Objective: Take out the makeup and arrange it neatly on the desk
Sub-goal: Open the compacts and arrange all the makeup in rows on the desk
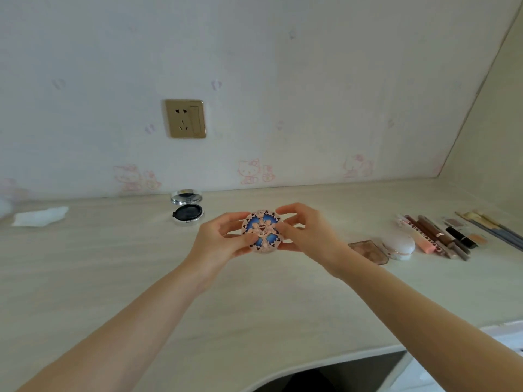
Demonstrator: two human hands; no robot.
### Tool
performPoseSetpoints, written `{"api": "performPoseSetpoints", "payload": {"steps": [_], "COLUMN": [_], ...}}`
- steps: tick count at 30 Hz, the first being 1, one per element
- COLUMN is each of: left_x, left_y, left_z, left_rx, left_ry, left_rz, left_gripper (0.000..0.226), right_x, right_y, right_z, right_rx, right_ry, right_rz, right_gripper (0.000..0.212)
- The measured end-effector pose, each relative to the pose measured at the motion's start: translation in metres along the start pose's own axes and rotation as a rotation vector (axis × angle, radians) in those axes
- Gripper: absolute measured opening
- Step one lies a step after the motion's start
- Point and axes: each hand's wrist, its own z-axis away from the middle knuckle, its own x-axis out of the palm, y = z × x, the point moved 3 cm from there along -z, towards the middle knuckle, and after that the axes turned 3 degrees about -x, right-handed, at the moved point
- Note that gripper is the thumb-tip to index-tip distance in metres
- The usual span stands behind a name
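Above the desk [254, 301] at centre, your left hand [219, 240] and right hand [307, 236] both grip the round patterned compact [261, 232], lid facing you, probably shut. Open black compact [187, 209] sits at 10 o'clock near the wall. Row of pencils and tubes [441, 236] lies at 3 o'clock, white compact [400, 246] beside it.
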Motion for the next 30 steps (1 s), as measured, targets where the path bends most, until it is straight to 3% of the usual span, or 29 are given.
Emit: {"api": "performPoseSetpoints", "payload": {"steps": [5,12,21,23,26,30], "left_x": [-0.036,-0.064,-0.068,-0.068,-0.071,-0.072], "left_y": [-0.012,-0.021,-0.039,-0.041,-0.044,-0.044], "left_z": [0.017,0.037,0.044,0.044,0.042,0.043], "left_rx": [-0.015,-0.018,0.089,0.09,0.067,0.049], "left_ry": [0.069,0.043,0.12,0.125,0.137,0.113], "left_rz": [-0.042,-0.218,-0.28,-0.279,-0.23,-0.198], "left_gripper": [0.038,0.082,0.071,0.073,0.075,0.085], "right_x": [0.038,0.075,0.087,0.087,0.087,0.085], "right_y": [0.004,0.014,0.016,0.013,0.01,0.008], "right_z": [0.01,0.015,0.015,0.015,0.014,0.017], "right_rx": [0.025,0.167,0.146,0.1,-0.06,-0.265], "right_ry": [-0.053,-0.072,-0.162,-0.205,-0.278,-0.421], "right_rz": [-0.045,-0.232,-0.14,-0.073,0.254,0.477], "right_gripper": [0.026,0.023,0.025,0.025,0.027,0.048]}}
